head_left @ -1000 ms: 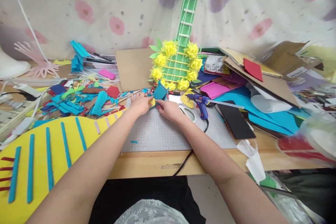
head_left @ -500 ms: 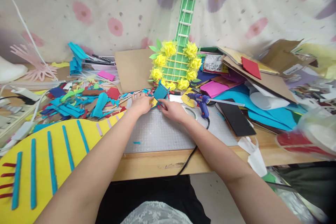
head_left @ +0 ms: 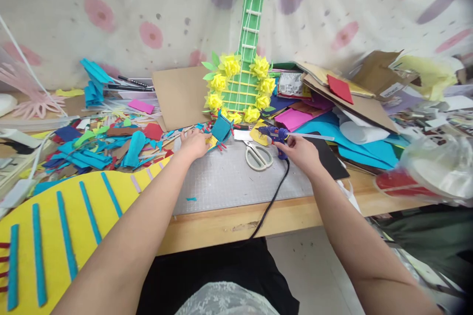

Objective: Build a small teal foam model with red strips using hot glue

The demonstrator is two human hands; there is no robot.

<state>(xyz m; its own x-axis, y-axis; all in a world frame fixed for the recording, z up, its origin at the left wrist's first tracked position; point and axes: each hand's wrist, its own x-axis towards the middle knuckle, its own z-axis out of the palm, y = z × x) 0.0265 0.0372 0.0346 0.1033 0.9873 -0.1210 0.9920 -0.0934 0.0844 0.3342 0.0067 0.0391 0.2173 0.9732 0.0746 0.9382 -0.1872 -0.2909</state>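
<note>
A blue headstock (head_left: 221,128) with small red pegs tops a yellow craft guitar (head_left: 92,226), whose broad part carries blue strips and lies at lower left. My left hand (head_left: 194,143) is closed around the yellow neck just below the headstock; some fingertips are hidden. Over to the right, my right hand (head_left: 301,152) has its fingers around the handle of a purple glue gun (head_left: 273,133) with a long glue stick in it. Grey-handled scissors (head_left: 259,157) lie between the hands on the cutting mat (head_left: 229,182).
Behind stands a green craft guitar (head_left: 247,49) with yellow paper flowers. Coloured scraps (head_left: 107,145) are heaped at left, sheets and cardboard (head_left: 351,103) at right. A black phone (head_left: 330,157) lies beside my right hand. The gun's black cord (head_left: 271,204) hangs over the table edge.
My right hand has left the headstock and moved right to the glue gun, uncovering the scissors. My left hand stays at the neck. The view has shifted slightly right.
</note>
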